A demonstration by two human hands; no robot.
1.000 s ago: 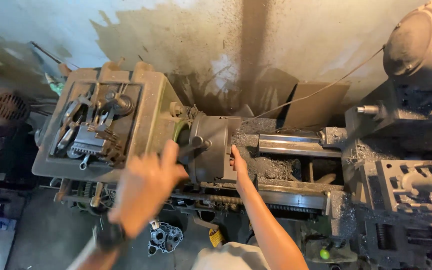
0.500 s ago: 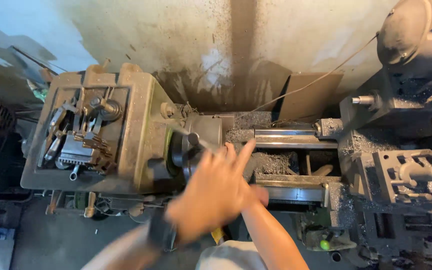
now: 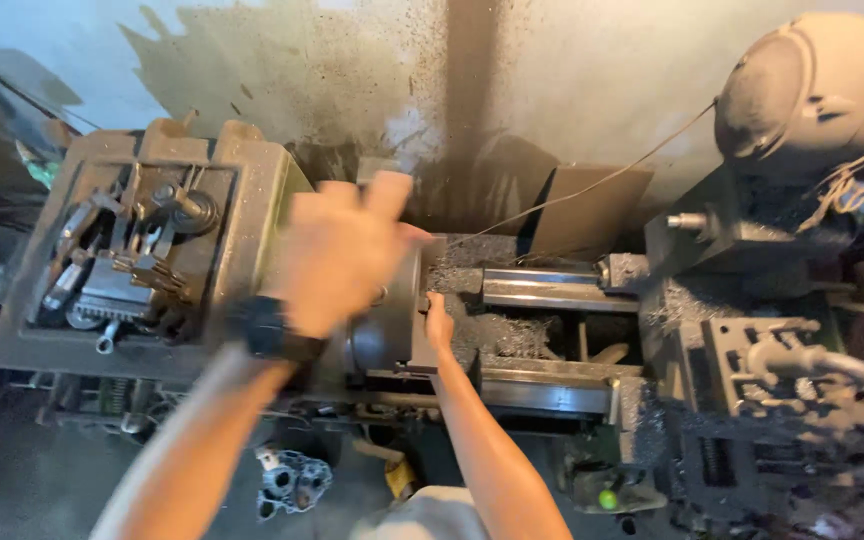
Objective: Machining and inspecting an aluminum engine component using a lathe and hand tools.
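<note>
Stained wall and swarf frame our lathe; its chuck [image 3: 392,330] sits mid-frame, heavy, rigid, oily steel, best gripped by the rim. Our left hand [image 3: 342,255] spreads open above it; our right hand [image 3: 439,322] presses its face.

1. No packages, labels, signs or screens show anywhere around the hands; the view holds only bare machine metal, tools, swarf and a stained wall.

Dim, hazy light; motion-blurred left hand [image 3: 344,250].
</note>
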